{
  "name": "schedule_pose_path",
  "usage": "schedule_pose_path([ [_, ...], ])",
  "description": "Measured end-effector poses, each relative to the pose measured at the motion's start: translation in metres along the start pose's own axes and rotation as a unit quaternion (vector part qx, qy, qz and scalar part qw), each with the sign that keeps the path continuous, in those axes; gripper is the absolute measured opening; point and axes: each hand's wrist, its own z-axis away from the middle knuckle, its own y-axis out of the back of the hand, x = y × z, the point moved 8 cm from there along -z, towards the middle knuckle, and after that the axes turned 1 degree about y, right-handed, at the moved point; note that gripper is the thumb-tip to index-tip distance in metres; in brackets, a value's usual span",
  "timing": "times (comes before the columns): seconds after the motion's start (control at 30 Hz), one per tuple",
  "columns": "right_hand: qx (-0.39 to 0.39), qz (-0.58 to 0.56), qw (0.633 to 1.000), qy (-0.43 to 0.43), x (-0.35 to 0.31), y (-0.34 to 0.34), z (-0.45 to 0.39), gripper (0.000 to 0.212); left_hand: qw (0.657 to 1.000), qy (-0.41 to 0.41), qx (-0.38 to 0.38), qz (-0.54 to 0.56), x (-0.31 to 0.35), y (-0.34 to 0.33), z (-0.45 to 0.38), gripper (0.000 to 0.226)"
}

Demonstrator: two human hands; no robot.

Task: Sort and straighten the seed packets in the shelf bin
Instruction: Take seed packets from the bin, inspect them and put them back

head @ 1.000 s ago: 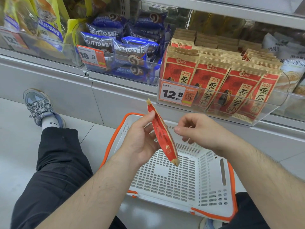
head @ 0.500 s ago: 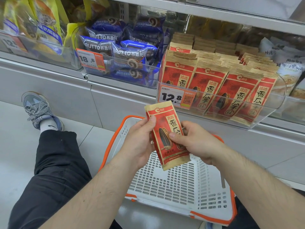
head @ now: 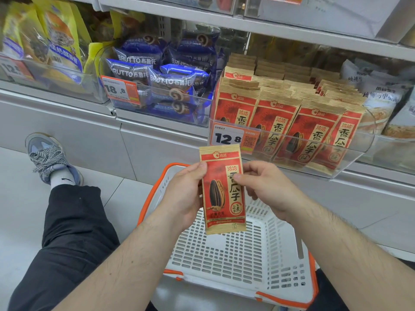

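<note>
I hold one red and tan seed packet upright, its front facing me, above a white basket. My left hand grips its left edge and my right hand pinches its right edge with thumb on the front. Just beyond, the clear shelf bin holds several rows of the same red seed packets, standing and leaning slightly to the right, with more stacked behind. A 12.8 price tag is fixed to the bin's front left.
The white basket with an orange rim sits on the floor under my hands. Blue bread packs fill the bin to the left, yellow packs farther left, pale bags to the right. My left leg and shoe stretch out on the floor.
The packet turned from edge-on to front-facing and upright. My right hand, apart from it at first, took hold of its right edge. Both hands rose slightly toward the bin.
</note>
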Motion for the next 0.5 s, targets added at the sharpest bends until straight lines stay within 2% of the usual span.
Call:
schedule_pose_path([
  [0.17, -0.002, -0.015, 1.000, 0.015, -0.010, 0.004, 0.004, 0.012, 0.999, -0.014, -0.040, -0.021, 0.020, -0.017, -0.001, 0.034],
  [0.3, 0.013, -0.090, 0.995, 0.026, -0.030, 0.017, 0.005, 0.011, 0.997, -0.057, -0.056, -0.017, 0.059, -0.029, -0.005, 0.027],
  [0.4, 0.044, -0.158, 0.986, 0.043, -0.045, 0.030, 0.010, 0.010, 0.994, -0.105, -0.020, -0.018, 0.097, -0.031, -0.015, 0.020],
  [0.5, 0.091, -0.217, 0.969, 0.071, -0.063, 0.048, 0.014, 0.008, 0.981, -0.190, 0.037, -0.031, 0.141, -0.026, -0.032, 0.015],
])
